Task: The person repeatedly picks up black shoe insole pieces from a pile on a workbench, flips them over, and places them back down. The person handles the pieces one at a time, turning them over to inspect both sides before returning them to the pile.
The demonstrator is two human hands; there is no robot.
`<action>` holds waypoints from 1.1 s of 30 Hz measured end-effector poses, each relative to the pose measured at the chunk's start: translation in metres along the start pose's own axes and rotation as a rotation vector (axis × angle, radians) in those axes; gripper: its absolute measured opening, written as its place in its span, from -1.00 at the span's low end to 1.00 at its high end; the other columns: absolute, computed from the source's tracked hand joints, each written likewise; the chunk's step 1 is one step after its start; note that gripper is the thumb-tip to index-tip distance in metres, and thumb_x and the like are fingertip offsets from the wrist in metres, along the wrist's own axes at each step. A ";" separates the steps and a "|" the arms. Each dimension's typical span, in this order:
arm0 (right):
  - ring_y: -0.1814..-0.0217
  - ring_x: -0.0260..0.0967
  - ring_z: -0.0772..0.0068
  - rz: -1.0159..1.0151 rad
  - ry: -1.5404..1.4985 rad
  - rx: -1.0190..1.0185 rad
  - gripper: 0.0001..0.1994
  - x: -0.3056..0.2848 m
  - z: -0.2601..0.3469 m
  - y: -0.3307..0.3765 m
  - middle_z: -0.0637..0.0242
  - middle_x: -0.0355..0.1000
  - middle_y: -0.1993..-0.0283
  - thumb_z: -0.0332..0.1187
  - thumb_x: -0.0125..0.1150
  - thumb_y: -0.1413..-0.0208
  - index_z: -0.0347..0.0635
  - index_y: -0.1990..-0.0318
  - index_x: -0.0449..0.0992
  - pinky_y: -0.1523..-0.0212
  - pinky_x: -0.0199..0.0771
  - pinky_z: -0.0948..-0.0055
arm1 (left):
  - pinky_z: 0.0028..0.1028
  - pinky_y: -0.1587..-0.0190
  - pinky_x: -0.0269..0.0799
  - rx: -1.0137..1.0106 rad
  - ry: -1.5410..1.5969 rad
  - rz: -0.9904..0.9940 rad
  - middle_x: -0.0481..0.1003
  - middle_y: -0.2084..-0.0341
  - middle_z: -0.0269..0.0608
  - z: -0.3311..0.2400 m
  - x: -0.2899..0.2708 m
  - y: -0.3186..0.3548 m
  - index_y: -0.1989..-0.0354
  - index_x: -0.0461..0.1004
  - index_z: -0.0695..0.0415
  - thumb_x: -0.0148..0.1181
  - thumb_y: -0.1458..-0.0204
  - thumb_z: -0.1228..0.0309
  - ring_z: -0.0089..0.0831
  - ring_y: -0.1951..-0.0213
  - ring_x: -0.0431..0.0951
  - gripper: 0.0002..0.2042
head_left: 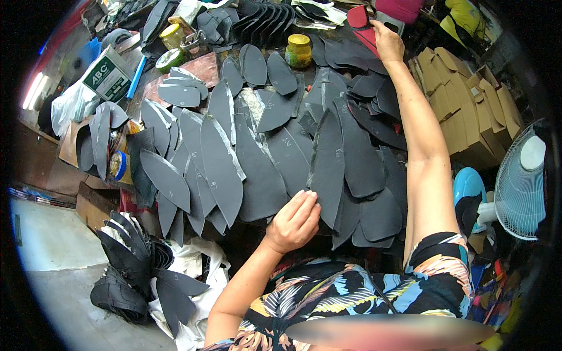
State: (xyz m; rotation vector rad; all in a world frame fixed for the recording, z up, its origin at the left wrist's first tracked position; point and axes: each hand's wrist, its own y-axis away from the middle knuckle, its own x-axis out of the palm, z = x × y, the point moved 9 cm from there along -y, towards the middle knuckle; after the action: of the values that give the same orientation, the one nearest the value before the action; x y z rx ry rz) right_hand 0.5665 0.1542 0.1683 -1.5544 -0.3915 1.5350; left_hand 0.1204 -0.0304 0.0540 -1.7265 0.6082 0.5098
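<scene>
My left hand is at the near edge of the table, fingers pressed together over the lower edge of a black cut-out piece; its thumb is hidden. Beside its fingertips lies a long leaf-shaped black piece with a shiny grey strip along one side. My right arm reaches to the far right, where my right hand is closed on a red and black folded case. Overlapping black pieces with pale chalk marks cover the table between my hands. Several carry the same shiny edge strip.
A yellow-lidded jar stands among the pieces, near stacked curved black pieces. A box-shaped tin is at the left. Cardboard pieces and a fan stand at the right. Black bundles lie lower left.
</scene>
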 end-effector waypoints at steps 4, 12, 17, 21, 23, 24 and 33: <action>0.08 0.54 -0.06 0.312 0.056 -0.141 -0.72 0.033 0.011 0.016 0.07 0.58 0.15 -0.14 0.09 -0.27 0.27 -0.09 0.55 0.12 0.54 0.06 | -0.18 -0.18 0.50 0.002 -0.011 0.000 0.51 0.05 0.11 0.000 0.000 0.000 0.19 0.52 0.34 0.24 0.16 0.52 -0.03 -0.01 0.56 -0.70; -0.21 0.44 0.08 0.644 0.116 -0.275 -0.51 0.086 0.048 0.069 0.13 0.53 -0.08 -0.14 0.23 -0.14 0.32 -0.27 0.40 -0.19 0.43 0.08 | -0.18 -0.19 0.50 0.005 -0.015 0.002 0.51 0.04 0.12 0.000 -0.001 0.002 0.18 0.52 0.35 0.24 0.14 0.52 -0.02 -0.02 0.56 -0.70; 0.13 0.58 0.04 0.287 0.181 -0.312 -0.58 0.062 0.060 0.045 0.15 0.59 0.12 -0.42 -0.09 -0.23 0.34 -0.15 0.48 0.13 0.61 0.16 | -0.17 -0.19 0.49 -0.002 -0.009 0.012 0.51 0.04 0.12 0.001 -0.001 0.003 0.16 0.51 0.34 0.24 0.14 0.52 -0.02 -0.02 0.56 -0.69; 0.18 0.59 0.05 -0.086 0.063 -0.324 -0.61 -0.026 0.072 0.011 0.15 0.58 0.07 -0.45 0.05 -0.18 0.21 -0.13 0.52 0.20 0.63 0.23 | -0.18 -0.19 0.49 0.010 -0.017 0.002 0.51 0.04 0.13 0.000 -0.001 0.002 0.16 0.50 0.34 0.24 0.13 0.51 -0.02 -0.01 0.56 -0.69; 0.12 0.57 0.02 -0.166 -0.199 -0.394 -0.69 -0.079 0.091 0.016 0.09 0.57 0.09 -0.36 0.16 -0.17 0.07 -0.07 0.56 0.15 0.59 0.22 | -0.18 -0.19 0.49 0.003 -0.013 0.002 0.51 0.04 0.13 0.001 -0.001 0.002 0.16 0.50 0.33 0.24 0.13 0.51 -0.02 -0.01 0.56 -0.70; 0.12 0.56 -0.02 -0.198 -0.384 -0.456 -0.72 -0.108 0.103 0.028 0.02 0.56 0.14 -0.24 0.23 -0.16 0.00 -0.01 0.59 0.13 0.54 0.18 | -0.18 -0.18 0.49 0.006 -0.016 0.005 0.51 0.04 0.13 0.001 -0.001 0.002 0.16 0.50 0.33 0.24 0.13 0.51 -0.02 -0.01 0.56 -0.70; 0.02 0.57 0.05 0.433 -0.307 -0.860 -0.62 -0.201 0.216 0.244 0.13 0.56 -0.04 -0.36 0.14 -0.04 0.08 -0.05 0.61 0.03 0.63 0.24 | -0.19 -0.19 0.47 0.000 -0.014 0.031 0.51 0.05 0.12 0.004 0.002 0.004 0.22 0.52 0.31 0.26 0.16 0.42 -0.04 -0.02 0.56 -0.70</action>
State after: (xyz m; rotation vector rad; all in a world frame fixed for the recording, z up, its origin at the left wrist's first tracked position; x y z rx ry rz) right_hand 0.2460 -0.0530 0.1474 -2.1450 -1.0463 2.1052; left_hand 0.1189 -0.0279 0.0490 -1.7145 0.6262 0.5434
